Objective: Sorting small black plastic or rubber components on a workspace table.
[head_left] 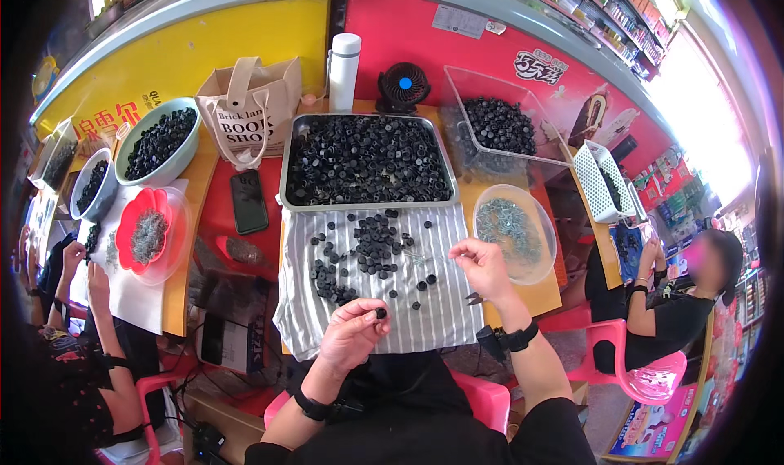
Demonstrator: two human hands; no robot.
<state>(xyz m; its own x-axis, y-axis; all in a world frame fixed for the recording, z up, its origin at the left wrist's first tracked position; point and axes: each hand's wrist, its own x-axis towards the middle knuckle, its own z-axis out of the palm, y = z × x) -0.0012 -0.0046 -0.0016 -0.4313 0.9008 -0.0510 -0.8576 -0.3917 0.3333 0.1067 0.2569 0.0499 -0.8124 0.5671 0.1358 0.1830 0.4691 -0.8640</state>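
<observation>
Black cap (381,312) is in the left hand (353,334), pinched between thumb and fingertips, on the near side of the metal tray (367,207). Right hand (483,267): off the tray's near right corner, thumb and fingertips drawn close together, can't tell if anything fine is between them. Dark pointed bit (473,299) shows at its palm side, can't tell if gripped. Striped cloth (445,322) lies directly near-side of tray, with loose black pieces (376,246) scattered on it. Round clear tub (541,257) of thin pale greenish pieces: right of tray, near side. Clear bin (467,77) of black pieces: right of tray. Fan (403,87) and white bottle (344,73): behind tray. Tote bag (282,85) and phone (249,201): left of tray.
</observation>
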